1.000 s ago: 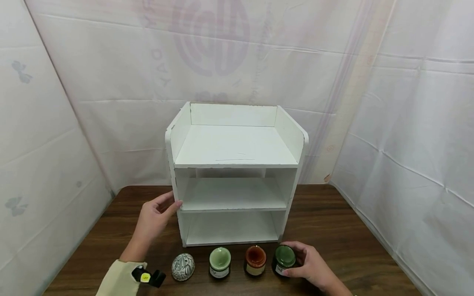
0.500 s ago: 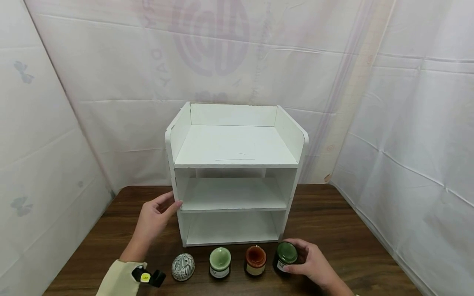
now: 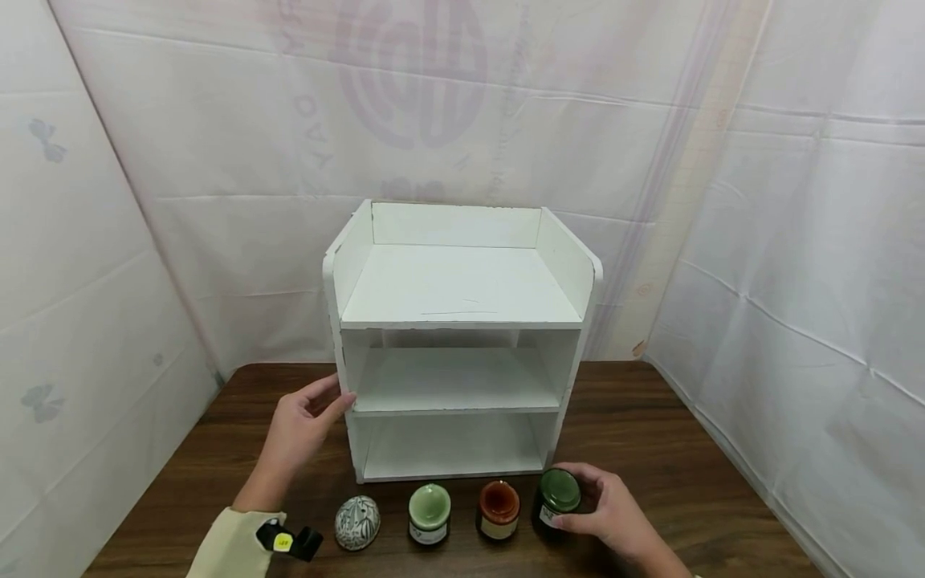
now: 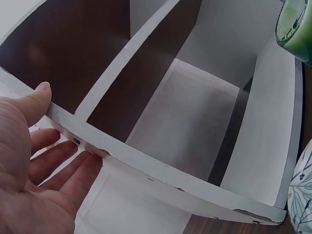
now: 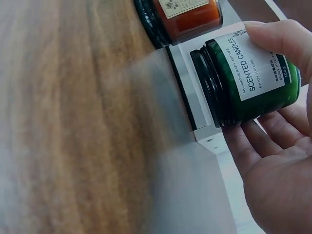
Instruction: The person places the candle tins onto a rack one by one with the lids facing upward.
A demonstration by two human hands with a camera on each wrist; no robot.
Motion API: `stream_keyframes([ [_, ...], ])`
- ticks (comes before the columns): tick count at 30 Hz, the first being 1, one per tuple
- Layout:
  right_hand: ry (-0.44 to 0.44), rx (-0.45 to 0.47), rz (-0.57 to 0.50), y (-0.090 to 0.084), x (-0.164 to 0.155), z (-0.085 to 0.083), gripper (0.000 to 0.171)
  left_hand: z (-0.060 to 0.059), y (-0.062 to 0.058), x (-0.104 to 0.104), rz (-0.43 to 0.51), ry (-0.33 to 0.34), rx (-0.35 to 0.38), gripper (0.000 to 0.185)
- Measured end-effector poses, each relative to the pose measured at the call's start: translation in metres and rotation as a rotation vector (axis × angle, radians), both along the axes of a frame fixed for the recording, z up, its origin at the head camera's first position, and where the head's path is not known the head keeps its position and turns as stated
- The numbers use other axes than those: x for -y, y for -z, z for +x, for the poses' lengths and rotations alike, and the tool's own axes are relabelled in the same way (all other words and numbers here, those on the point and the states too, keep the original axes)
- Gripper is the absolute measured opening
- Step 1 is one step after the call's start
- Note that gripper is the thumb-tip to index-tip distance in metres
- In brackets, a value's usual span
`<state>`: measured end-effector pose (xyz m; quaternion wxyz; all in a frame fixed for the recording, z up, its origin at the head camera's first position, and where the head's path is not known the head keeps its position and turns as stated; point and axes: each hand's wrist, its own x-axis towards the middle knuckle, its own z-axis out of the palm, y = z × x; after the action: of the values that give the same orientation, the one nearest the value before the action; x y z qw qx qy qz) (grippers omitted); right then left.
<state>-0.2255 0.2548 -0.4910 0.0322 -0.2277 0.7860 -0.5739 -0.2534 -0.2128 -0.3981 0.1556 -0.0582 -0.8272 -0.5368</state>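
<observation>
Green glass in the right hand: its grip is wrapped around the dark green candle jar, thumb on the label, at the right end of the row on the brown desk, just in front of the white shelf unit. Left hand lies flat on the unit's left side panel, fingers straight, thumb at the front edge. Alongside sit the orange jar, pale green jar and patterned egg.
</observation>
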Motion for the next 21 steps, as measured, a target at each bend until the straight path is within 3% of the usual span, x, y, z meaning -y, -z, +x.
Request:
stream_keyframes([
  [9,0.007,-0.039,-0.021,-0.007,-0.002,-0.001,0.057,0.000,0.000,0.000,-0.044,0.004,-0.007,0.056],
  [21,0.009,-0.066,-0.063,-0.022,0.004,0.006,0.057,-0.001,0.000,0.001,-0.031,0.019,-0.027,0.053],
])
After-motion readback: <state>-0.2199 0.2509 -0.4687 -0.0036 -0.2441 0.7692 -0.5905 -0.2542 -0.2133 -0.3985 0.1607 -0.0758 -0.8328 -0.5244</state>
